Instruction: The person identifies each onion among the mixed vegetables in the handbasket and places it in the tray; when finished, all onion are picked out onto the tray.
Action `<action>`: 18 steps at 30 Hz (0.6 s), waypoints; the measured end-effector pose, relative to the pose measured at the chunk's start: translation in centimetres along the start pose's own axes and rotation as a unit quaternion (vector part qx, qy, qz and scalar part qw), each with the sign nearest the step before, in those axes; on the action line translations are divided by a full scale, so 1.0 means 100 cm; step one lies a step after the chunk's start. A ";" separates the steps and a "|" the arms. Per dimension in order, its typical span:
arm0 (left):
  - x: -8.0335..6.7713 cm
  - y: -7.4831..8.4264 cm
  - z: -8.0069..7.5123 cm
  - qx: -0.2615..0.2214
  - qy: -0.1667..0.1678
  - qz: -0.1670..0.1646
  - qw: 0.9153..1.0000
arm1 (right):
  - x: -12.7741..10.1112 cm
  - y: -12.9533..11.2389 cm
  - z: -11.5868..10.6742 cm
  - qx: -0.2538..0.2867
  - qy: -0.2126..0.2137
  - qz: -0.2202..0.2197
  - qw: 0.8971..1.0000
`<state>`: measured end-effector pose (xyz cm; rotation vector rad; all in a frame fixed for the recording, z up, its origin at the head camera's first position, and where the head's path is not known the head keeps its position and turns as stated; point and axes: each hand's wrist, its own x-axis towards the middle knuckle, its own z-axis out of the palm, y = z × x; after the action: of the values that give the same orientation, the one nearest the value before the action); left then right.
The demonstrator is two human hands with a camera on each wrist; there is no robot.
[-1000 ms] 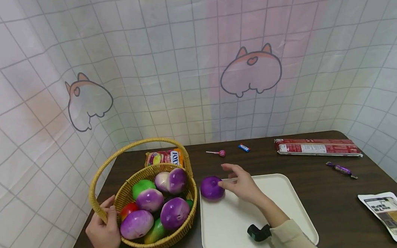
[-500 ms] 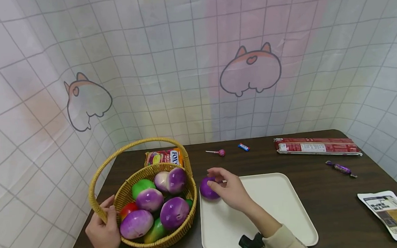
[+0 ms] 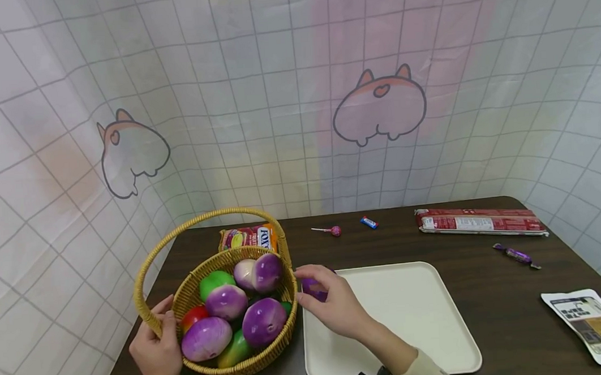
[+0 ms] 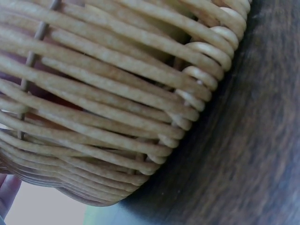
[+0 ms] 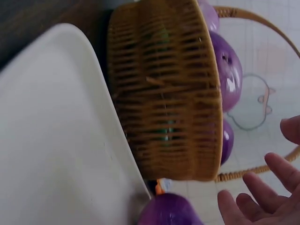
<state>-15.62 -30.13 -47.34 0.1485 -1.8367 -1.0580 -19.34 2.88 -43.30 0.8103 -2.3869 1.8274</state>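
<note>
At the left of the head view stands a yellow wicker basket (image 3: 259,364) with a tall hoop handle. My left hand (image 3: 158,348) grips its left side at the foot of the handle. Inside lie glossy purple-and-white toy vegetables (image 3: 264,322), a green one (image 3: 216,282), a red one (image 3: 194,316) and a mango-like green-yellow one (image 3: 235,351). My right hand (image 3: 337,307) holds nothing, its fingers spread beside the basket's right rim. Partly hidden behind it, a round purple toy vegetable (image 5: 169,211) sits at the corner of the white tray (image 3: 404,318).
A fruit candy bag (image 3: 247,239) lies behind the basket. Farther back are a lollipop (image 3: 335,231), a small blue candy (image 3: 369,222) and a long red package (image 3: 481,222). A purple-wrapped candy (image 3: 516,255) and a white-and-brown pouch (image 3: 593,326) lie at the right of the dark table.
My right hand has moved left, past the round purple toy vegetable to the basket's right rim. The toy vegetable shifted slightly left and stays on the tray. My left hand has kept its place.
</note>
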 end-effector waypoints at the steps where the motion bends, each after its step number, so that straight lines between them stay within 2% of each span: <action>1: 0.000 0.000 0.000 0.000 -0.002 -0.003 1.000 | -0.001 -0.001 0.002 -0.001 -0.005 -0.007 1.000; 9: 0.000 0.001 -0.001 0.006 -0.005 -0.005 1.000 | -0.010 -0.009 0.018 -0.025 -0.051 -0.026 0.998; 18: 0.000 0.003 0.000 -0.005 -0.001 -0.005 1.000 | -0.013 -0.012 0.033 -0.047 -0.057 -0.033 0.997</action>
<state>-15.49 -29.91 -47.14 0.1507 -1.8339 -1.0752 -16.81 0.19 -43.65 0.9952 -2.4596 1.6754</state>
